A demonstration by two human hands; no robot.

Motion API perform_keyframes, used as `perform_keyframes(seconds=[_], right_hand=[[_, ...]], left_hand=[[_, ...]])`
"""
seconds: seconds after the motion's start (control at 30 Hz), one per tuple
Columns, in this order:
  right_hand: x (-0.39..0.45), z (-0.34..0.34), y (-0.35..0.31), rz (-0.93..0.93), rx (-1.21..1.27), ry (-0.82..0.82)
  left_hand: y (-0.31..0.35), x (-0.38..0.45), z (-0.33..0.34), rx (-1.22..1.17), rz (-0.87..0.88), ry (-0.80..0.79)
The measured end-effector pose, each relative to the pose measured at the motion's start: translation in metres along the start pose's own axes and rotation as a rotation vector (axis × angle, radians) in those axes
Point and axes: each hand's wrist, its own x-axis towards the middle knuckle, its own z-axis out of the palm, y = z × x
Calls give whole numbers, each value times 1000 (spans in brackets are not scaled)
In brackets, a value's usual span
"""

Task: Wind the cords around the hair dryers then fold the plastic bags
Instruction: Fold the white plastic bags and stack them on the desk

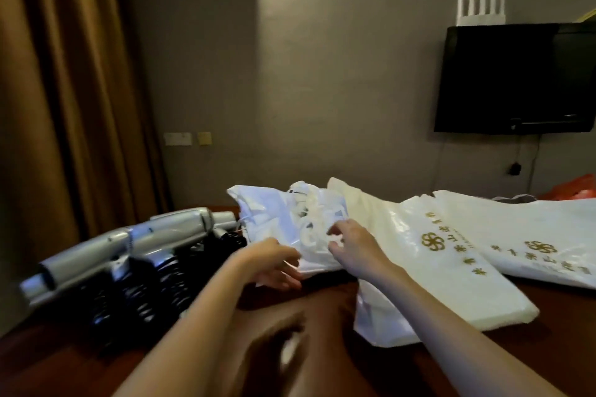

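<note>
Head view: left hand (pixel 274 264) and right hand (pixel 351 245) both pinch the crumpled bag (pixel 274 219) at twelve o'clock; smooth it flat on the desk (pixel 322 306) before folding.

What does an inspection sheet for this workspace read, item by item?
Surface: dark wooden table, glossy.
Job's things: hair dryers in a row at left, cords wound; crumpled bag at centre; flat printed bags at right.
Clutter: orange bag, far right.
Hands: left hand grips the crumpled bag's edge; right hand pinches its handles.
Cables: wire hanging under the TV.
Surroundings: curtain, grey wall, TV.
</note>
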Motion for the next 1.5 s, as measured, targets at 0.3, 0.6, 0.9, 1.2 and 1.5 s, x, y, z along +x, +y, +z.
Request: perform_keyframes(seconds=[0.3,0.6,0.9,1.2,1.5], right_hand=[[-24,114,-159,-135,315,-401],[-29,146,-177,-74,233,-300],[-37,155,-181,-67,525,-67],[-25,104,-143,-243,628,88],[-12,22,-59,-130,366,-68]], left_hand=[[-79,-96,-123,-95,-34,580],[-94,-88,-126,-141,48,633],[-104,-79,-113,-808,105,582],[-55,-59,-84,-938,270,398],[-7,-15,-20,-794,254,212]])
